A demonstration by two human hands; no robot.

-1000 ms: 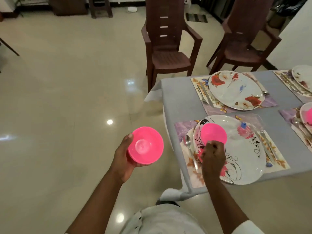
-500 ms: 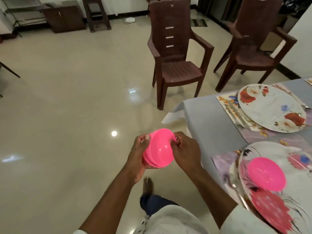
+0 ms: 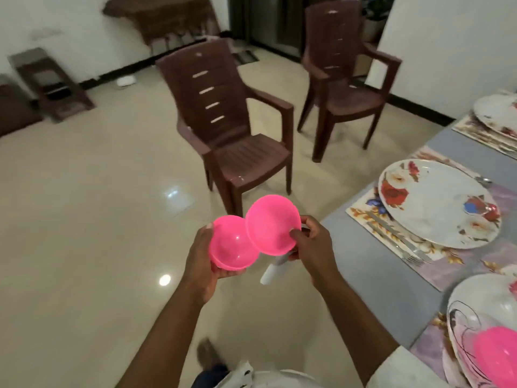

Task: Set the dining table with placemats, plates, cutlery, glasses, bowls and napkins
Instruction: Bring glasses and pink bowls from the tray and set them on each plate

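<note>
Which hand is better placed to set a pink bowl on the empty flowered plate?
Right. The right hand pinches the separated pink bowl by its rim, on the table's side, nearer the flowered plate. The left hand holds the other bowl, farther away.
</note>
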